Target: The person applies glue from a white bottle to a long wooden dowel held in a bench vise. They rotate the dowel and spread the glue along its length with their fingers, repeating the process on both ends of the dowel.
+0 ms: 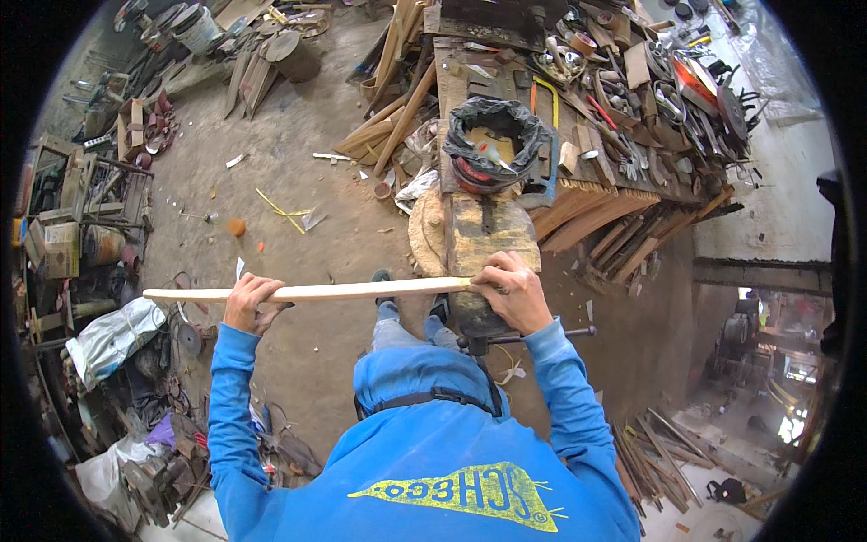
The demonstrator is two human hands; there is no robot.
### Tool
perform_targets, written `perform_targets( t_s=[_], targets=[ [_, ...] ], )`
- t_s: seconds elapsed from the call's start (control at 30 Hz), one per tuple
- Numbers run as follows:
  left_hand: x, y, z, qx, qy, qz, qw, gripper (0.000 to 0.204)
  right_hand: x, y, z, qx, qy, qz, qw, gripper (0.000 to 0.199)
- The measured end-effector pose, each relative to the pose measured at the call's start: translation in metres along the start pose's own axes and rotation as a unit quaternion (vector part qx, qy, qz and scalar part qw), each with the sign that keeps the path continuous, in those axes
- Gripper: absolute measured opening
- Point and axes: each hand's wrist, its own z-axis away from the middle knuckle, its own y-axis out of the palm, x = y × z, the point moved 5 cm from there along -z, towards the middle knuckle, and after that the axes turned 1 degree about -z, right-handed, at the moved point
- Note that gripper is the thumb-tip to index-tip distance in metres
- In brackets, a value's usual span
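Observation:
I hold a long pale wooden stick [343,291] level in front of me, running left to right. My left hand [250,303] grips it near its left end. My right hand [512,289] closes over its right end, just above a bench vise [479,325] with a sliding handle bar. Beyond my right hand lies a worn wooden block [488,237] on the bench end. My blue sleeves come up from the lower edge.
A bucket lined with a black bag [492,144] stands past the block. The workbench [632,117] to the right is piled with tools and wood strips. Scrap wood lies on the dirt floor [298,190]; junk and bags crowd the left [113,334].

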Motion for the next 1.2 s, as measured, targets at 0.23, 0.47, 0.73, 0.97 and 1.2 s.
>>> perform_targets(
  t_s=[0.23,0.47,0.73,0.97,1.2],
  targets=[
    [-0.002,-0.003,0.0,-0.001,-0.014,0.007,1.0,0.035,0.037,0.021,0.013,-0.051,0.001,0.1,0.994,0.018],
    [-0.004,-0.007,-0.004,0.027,-0.02,0.007,0.999,0.035,0.082,0.068,0.044,-0.021,0.06,0.15,0.987,0.06],
    [-0.004,-0.007,-0.009,0.03,0.002,0.003,1.0,0.034,0.074,0.075,0.045,-0.042,0.138,0.071,0.987,0.058],
    [-0.001,-0.006,-0.005,0.039,-0.024,0.023,0.999,0.036,0.044,0.025,0.036,-0.161,0.204,0.04,0.965,0.045],
    [-0.001,-0.007,-0.005,0.03,-0.008,0.022,0.999,0.036,-0.003,-0.113,-0.049,-0.278,0.125,0.016,0.952,0.021]
  ],
)
